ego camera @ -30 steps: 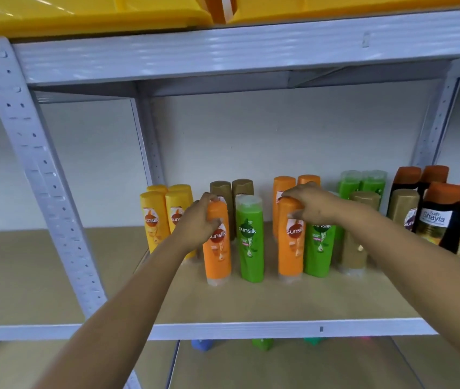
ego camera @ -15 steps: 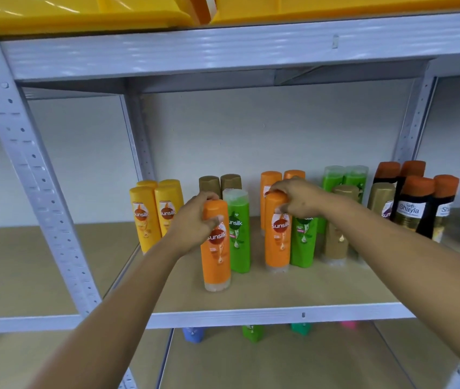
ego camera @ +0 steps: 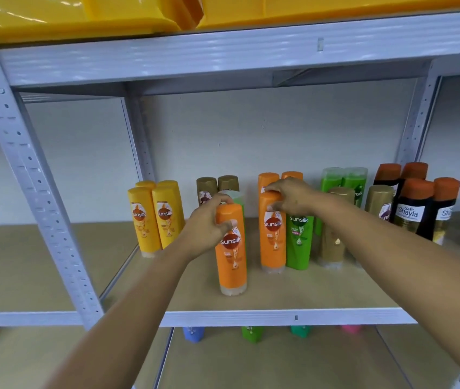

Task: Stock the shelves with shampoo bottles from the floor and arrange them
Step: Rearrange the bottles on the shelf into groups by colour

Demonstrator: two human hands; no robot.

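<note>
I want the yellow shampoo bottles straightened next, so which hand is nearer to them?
Left. The left hand grips an orange bottle just right of the yellow bottles; the right hand is farther right.

Glossy plastic orange bottle (ego camera: 231, 248), painted metal shelf frame (ego camera: 279, 317), matt board deck (ego camera: 321, 287).

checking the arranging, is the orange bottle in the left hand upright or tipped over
Upright. The orange plastic Sunsilk shampoo bottle stands cap-down on the tan shelf board, label facing out, with the left hand gripping its top.
</note>
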